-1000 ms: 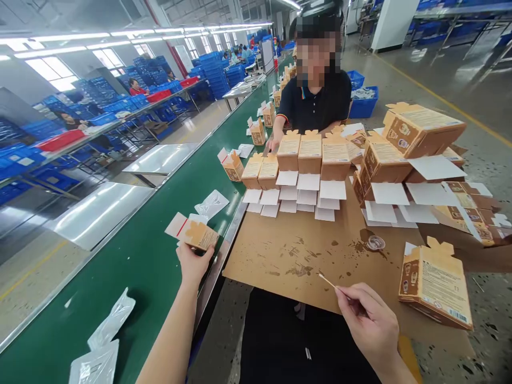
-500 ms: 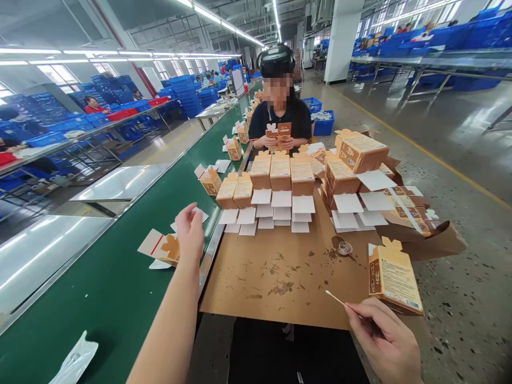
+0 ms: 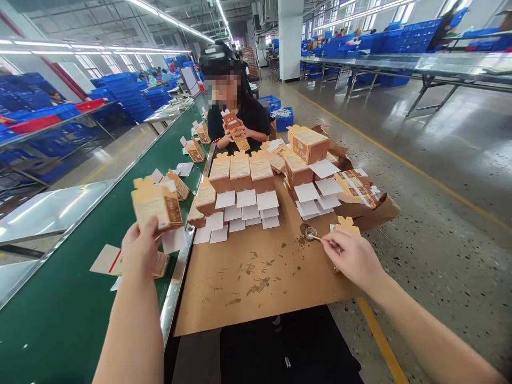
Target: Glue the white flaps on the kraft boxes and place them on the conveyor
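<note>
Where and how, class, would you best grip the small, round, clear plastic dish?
Probably pinch the dish by opposite sides of its rim, coming from the left: it is round and sits low, while the right hand, holding a thin pale stick, crowds the right.

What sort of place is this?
Probably a factory's packing area, judging by the long, flat green belt-like surface with metal edging, the rows of stacked tan-and-brown cardboard boxes with white flaps, and the tall stacks of blue plastic crates beyond.
</note>
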Motion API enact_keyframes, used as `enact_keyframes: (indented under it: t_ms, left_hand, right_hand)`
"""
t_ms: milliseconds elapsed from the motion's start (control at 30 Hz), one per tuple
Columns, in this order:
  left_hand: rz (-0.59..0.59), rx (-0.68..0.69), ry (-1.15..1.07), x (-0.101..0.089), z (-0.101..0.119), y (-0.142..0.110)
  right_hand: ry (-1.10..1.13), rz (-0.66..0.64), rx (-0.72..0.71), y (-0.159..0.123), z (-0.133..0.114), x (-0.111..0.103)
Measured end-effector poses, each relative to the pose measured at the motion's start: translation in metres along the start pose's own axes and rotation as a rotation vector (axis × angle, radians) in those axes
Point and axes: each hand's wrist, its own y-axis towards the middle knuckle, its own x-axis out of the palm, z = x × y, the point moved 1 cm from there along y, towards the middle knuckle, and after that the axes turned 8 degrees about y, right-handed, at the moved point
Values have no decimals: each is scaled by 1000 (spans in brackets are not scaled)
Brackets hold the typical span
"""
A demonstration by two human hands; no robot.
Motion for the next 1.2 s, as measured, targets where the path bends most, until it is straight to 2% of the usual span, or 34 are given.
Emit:
enact_keyframes:
  t_ms: [100,200,300,400,467,533,600,667,733,867,933,1000,1100,1200]
  left_hand:
    - [-118,-87,-205,-30,-20,-53]
    - [-205,-207,-232,-43,-54,-122]
    - [-305,-349,-212,-36,-87,-181]
    - [-338,-370,-210,-18,-102,-211]
    - [-353,-359,-186,-6,-101,-216]
    - [-367,-323,-139,5,-95,-214]
    - [-365,-287,-89,14,-89,-211]
    - [-354,-268,-45,21,-85,-208]
    - [-347,-254,-17,24,-84,-207]
    - [-362,-222,-6,23,-89,-208]
    - [-381,-214,-11,22,-92,-209]
    - [-388,-215,-22,21,-94,-209]
    - [-380,-235,-24,22,-98,-210]
    - [-379,-223,-24,23,-106,-212]
  right_hand:
    - [-143,-204,138,32,21,7]
    - [-188,-298,184,48,33,19]
    - [-198,-338,178,52,40,26]
    - [-210,-355,178,51,45,22]
    - [-207,-328,165,46,45,15]
    - [-149,-244,109,34,38,11]
    - [-19,-137,24,13,21,17]
    - [139,-70,-43,-14,-4,38]
    - [271,-66,-75,-41,-32,71]
    - [335,-54,-110,-77,-75,137]
    - [296,-62,-139,-83,-82,158]
    - [274,-81,-157,-83,-81,169]
    - [273,-95,-152,-80,-74,172]
    - [275,-90,-138,-78,-69,166]
